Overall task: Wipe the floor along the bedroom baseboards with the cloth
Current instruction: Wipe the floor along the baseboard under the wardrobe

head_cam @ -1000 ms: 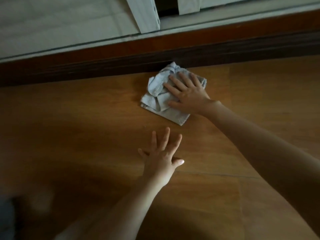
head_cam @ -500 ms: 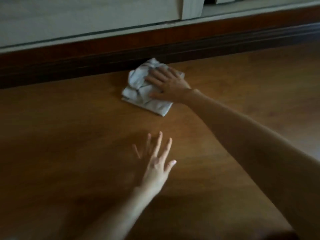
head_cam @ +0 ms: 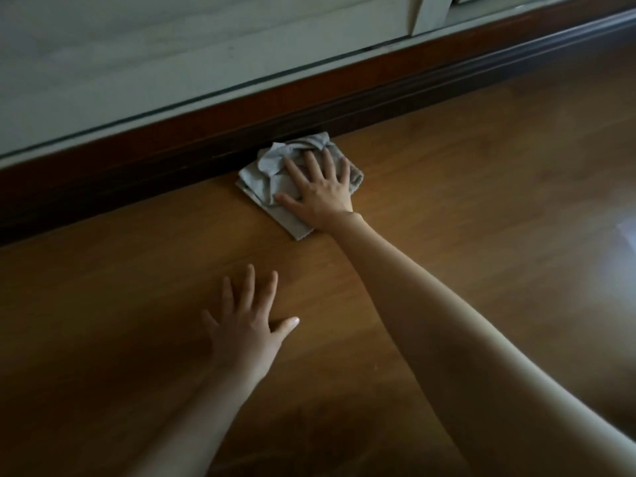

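Note:
A crumpled grey cloth (head_cam: pixel 266 177) lies on the wooden floor (head_cam: pixel 464 187), its far edge against the dark brown baseboard (head_cam: pixel 206 139). My right hand (head_cam: pixel 320 189) presses flat on the cloth with fingers spread and straight. My left hand (head_cam: pixel 249 325) rests flat on the bare floor nearer to me, fingers spread, holding nothing. The part of the cloth under my right palm is hidden.
Above the baseboard runs a pale grey-white panel (head_cam: pixel 172 53) with a vertical frame piece (head_cam: pixel 421 12) at the upper right. A bright glare patch (head_cam: pixel 624 235) marks the floor at the far right edge.
My right hand has slid the cloth leftward along the baseboard, and its far edge now touches the baseboard. My left hand lifted and has come down flat on the floor again.

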Demonstrator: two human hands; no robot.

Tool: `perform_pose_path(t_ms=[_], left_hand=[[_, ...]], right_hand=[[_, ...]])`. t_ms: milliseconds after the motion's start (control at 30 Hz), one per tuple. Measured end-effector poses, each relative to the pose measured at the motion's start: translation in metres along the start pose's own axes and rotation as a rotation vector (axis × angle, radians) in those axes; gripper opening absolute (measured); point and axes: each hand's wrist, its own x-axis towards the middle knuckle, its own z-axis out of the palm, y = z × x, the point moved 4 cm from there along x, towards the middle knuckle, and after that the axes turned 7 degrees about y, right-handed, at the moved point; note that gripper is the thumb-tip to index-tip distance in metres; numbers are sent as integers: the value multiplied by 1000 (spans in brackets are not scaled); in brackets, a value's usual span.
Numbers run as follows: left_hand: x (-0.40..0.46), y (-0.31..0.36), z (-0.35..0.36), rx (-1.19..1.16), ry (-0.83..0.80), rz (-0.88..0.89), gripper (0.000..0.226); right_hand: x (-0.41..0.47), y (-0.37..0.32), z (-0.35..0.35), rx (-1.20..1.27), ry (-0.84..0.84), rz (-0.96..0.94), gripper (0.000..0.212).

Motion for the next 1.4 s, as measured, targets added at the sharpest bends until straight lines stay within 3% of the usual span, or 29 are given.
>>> perform_pose_path(t_ms=[133, 267, 333, 433, 567, 667, 767, 967, 1067, 1133, 1300, 1400], left_hand=[[1, 2, 4, -36, 25, 7, 80], [2, 0, 7, -32, 22, 30, 80], [0, 0, 8, -40, 38, 36, 80], [-2, 2, 9, -79, 40, 33, 78], [-2, 0, 8, -77, 21, 44, 78], [0, -2, 10, -42, 10, 42, 77], [1, -1, 10, -51, 16, 36, 77], [1, 0, 11, -48, 31, 38, 76], [2, 0, 12, -49, 28, 31, 78], [1, 0, 13, -50, 24, 26, 78], [1, 0, 15, -40, 26, 31, 78], [1, -1, 14, -25, 19, 31, 78]], right_hand=[[-5, 26, -10, -17, 17, 31, 77], [-24, 113, -25, 39, 35, 393, 79], [-31, 123, -25, 32, -1, 446, 80], [-20, 73, -17, -1, -3, 343, 78], [-1, -46, -1, -20, -65, 42, 76], [0, -66, 1, -30, -104, 5, 73], [-5, -27, -3, -26, -80, 37, 72], [-5, 121, -31, 29, -77, 421, 77], [-1, 150, -38, 13, -121, 517, 80], [0, 130, -35, -16, -108, 474, 80], [-2, -1, -6, 2, -49, 63, 81], [-4, -44, 3, 22, -81, -3, 84]])
